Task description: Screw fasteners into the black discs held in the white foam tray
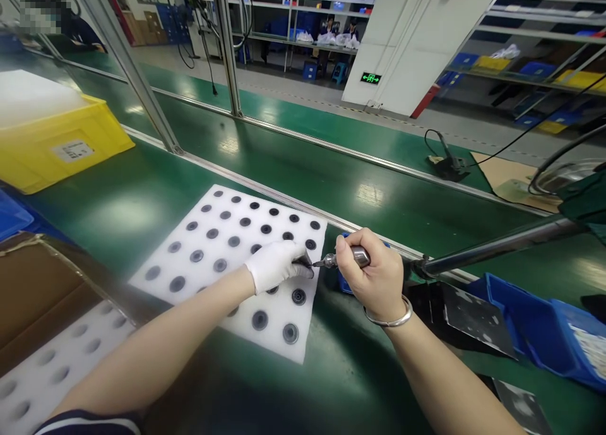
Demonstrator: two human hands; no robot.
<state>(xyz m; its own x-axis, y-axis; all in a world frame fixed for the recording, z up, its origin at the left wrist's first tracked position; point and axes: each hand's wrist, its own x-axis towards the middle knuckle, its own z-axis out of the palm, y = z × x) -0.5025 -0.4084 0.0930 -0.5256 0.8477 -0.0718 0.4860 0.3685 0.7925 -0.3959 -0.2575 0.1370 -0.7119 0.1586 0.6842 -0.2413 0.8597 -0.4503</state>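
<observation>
A white foam tray [213, 214] with rows of round pockets holding small dark round parts [260, 320] lies on the green bench. My left hand [277, 264], in a white glove, rests on the tray's right side and pinches a small dark part at its fingertips. My right hand [372, 274], bare with a metal bangle, grips a powered screwdriver [348, 257] whose tip points left and meets the part in my left fingers. A dark arm or hose [497, 245] runs from the screwdriver off to the right.
A yellow bin [61, 148] sits at the far left. A cardboard box [33, 290] with another foam tray [52, 365] is at lower left. Blue bins [544, 321] stand at right. A green conveyor [331, 170] runs behind. People sit at distant shelves.
</observation>
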